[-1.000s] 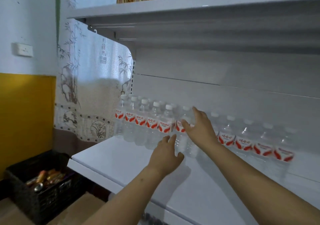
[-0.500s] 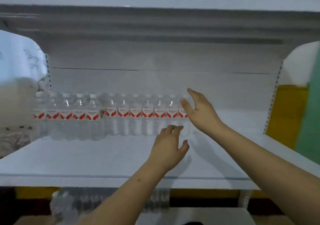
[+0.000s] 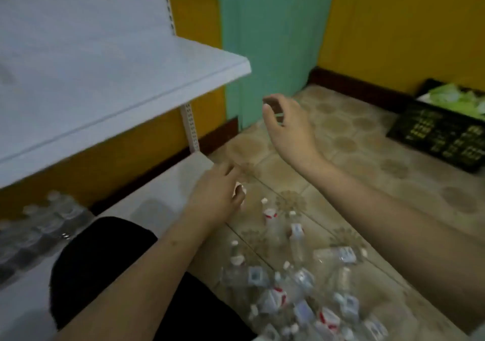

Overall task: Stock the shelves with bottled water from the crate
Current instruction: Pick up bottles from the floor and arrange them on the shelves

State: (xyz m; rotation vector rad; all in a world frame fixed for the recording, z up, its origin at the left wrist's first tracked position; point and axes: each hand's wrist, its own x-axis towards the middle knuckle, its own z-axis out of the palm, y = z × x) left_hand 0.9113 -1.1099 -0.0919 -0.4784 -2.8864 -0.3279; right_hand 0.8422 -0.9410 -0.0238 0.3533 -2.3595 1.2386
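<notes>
Both hands are empty in the head view. My left hand (image 3: 217, 196) hangs low above the floor, fingers loosely curled and holding nothing. My right hand (image 3: 288, 128) is raised higher, fingers half curled around air, thumb apart from them.

Bottled water lies in a loose pile of bottles (image 3: 296, 290) on the tiled floor (image 3: 367, 172), below and between my forearms; no crate surrounds it in this view. More bottles (image 3: 47, 220) stand on the bottom shelf (image 3: 168, 183) at left.

Step in hand, as I judge it: reach down for the next bottles. To do it well:
1. Lower each hand onto a separate bottle at the top of the pile.
2. Grip the body below the cap, since the clear plastic will likely flex.
3. Lift straight up so neighbours do not roll.

Room: a white middle shelf (image 3: 110, 83) projects at upper left, bare on the part visible. Yellow walls (image 3: 393, 25) flank a green panel (image 3: 267, 33). At right, a black crate (image 3: 441, 133) holds green packets (image 3: 451, 96). Motion blur softens the labels.
</notes>
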